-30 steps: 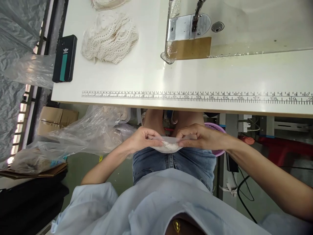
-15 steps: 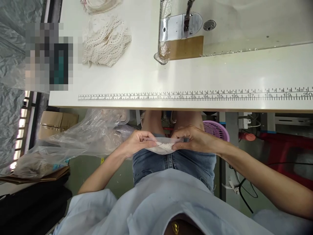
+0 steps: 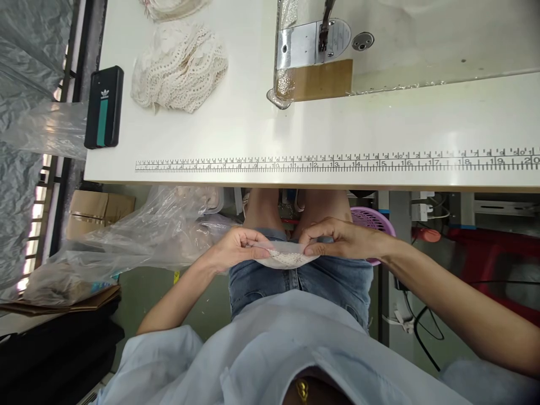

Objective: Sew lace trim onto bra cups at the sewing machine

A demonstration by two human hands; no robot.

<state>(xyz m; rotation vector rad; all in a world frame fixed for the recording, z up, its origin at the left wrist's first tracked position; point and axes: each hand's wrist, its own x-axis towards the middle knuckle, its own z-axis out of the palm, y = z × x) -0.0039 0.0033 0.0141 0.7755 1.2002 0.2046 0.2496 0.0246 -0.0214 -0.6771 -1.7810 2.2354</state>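
Head view, lace piece (image 3: pixel 287 258) pinched between left hand (image 3: pixel 236 250), right hand (image 3: pixel 337 241)

The small lace piece (image 3: pixel 287 257) is pale cream and shaped like a shallow crescent, with a dotted openwork band across a sheer, thin backing. It is held spread out and nearly level, pinched at one end by the left hand (image 3: pixel 236 247) and at the other by the right hand (image 3: pixel 337 241), just above the denim shorts (image 3: pixel 333 281).

Glossy white table (image 3: pixel 236 135), shiny metal needle plate (image 3: pixel 301 48), openwork cream lace pile (image 3: pixel 179 67), thin translucent plastic bag (image 3: pixel 143 236).
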